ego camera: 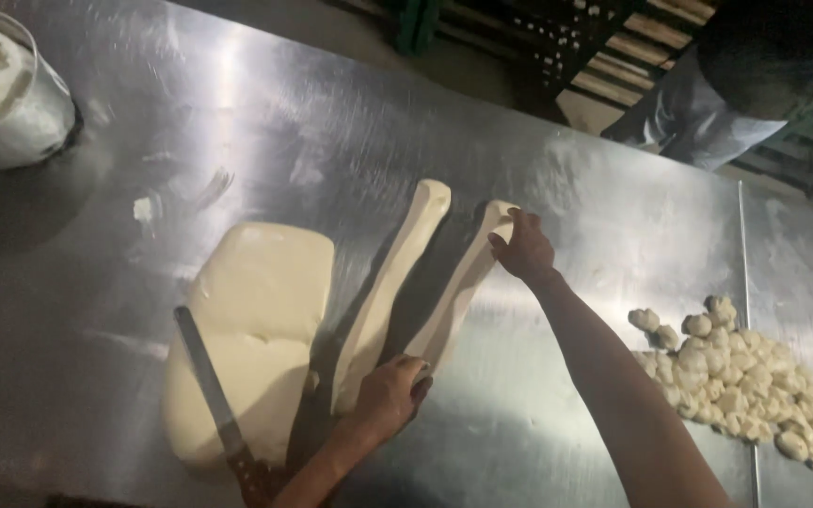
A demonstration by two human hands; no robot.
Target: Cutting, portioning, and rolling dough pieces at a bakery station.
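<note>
Nearest the camera, the knife (214,395) lies along the big slab of dough (251,329), its dark handle running off the bottom edge so the end is not seen. Just right of it the left hand (390,395) is closed over the near end of a long strip of dough (458,287); the fingertips are tucked under and hidden, and the strip's near tip is covered by the hand. The strip is pale, smooth and slightly flattened, lying at a slant on the steel table (566,207), close beside a second strip (392,282) of the same look without clearly touching it. Farther off, the right hand (522,246) pinches the strip's far end, fingers curled together on it. To the right a heap of small dough lumps (755,381) is cut off by the frame edge. At the far left corner a metal bucket (11,99) holds something white, only partly in view.
</note>
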